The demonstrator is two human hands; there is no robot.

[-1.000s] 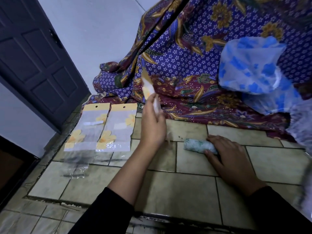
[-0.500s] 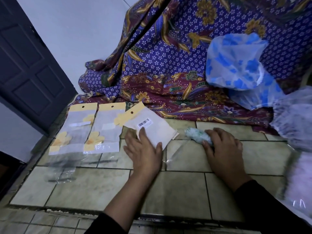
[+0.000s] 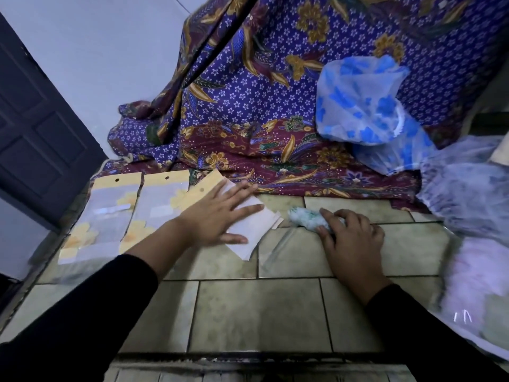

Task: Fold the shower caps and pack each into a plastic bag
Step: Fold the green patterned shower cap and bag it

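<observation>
A plastic bag [image 3: 249, 230] with a yellow header and white back lies flat on the tiled floor. My left hand [image 3: 217, 216] presses on it with fingers spread straight. Just right of it lies a rolled green-and-white shower cap [image 3: 305, 219]. My right hand [image 3: 351, 238] rests on the roll's right end, fingers curled over it. Two more packed bags [image 3: 115, 216] with yellow flowers lie side by side at the left. A blue-patterned shower cap [image 3: 363, 106] lies puffed up on the cloth behind.
A purple and maroon batik cloth [image 3: 248, 128] hangs at the back and spreads onto the tiled floor [image 3: 261, 312]. Translucent caps or bags [image 3: 468, 210] are heaped at the right edge. A dark door [image 3: 35, 133] stands at the left.
My left hand brought the bag down from the air and laid it flat on the tiles, then slid forward over it. My right hand stayed on the rolled cap.
</observation>
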